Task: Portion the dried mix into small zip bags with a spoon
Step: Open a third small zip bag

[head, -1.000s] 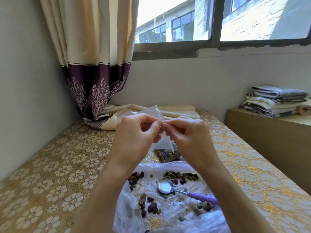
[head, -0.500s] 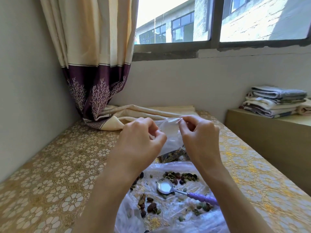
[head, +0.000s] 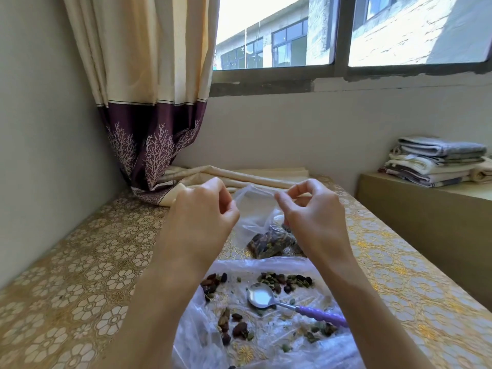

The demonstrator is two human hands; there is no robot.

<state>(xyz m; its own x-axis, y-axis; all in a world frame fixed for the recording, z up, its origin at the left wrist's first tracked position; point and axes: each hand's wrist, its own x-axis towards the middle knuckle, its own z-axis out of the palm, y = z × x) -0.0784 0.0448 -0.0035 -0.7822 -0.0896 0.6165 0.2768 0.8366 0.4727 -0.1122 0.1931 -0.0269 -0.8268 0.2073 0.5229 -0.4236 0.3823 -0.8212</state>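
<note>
"What was the left hand (head: 205,209) doing?"

"Its grip was pinched together on the left end of the zip bag's (head: 255,209) top edge, held up above the worktop (head: 80,262)."

"And the bag itself?"

"Thin, clear, limp. The dried mix (head: 271,242) sat in its bottom corner, so I'd guess it was light but floppy and slick. Best taken by the stiffer zip strip, I thought, not the film."

"The right hand (head: 311,211)?"

"Grip clamped on the strip's other end. Below, the spoon (head: 287,304) lay unheld on the plastic sheet (head: 266,342), bowl up, loose pieces scattered around it."
</note>
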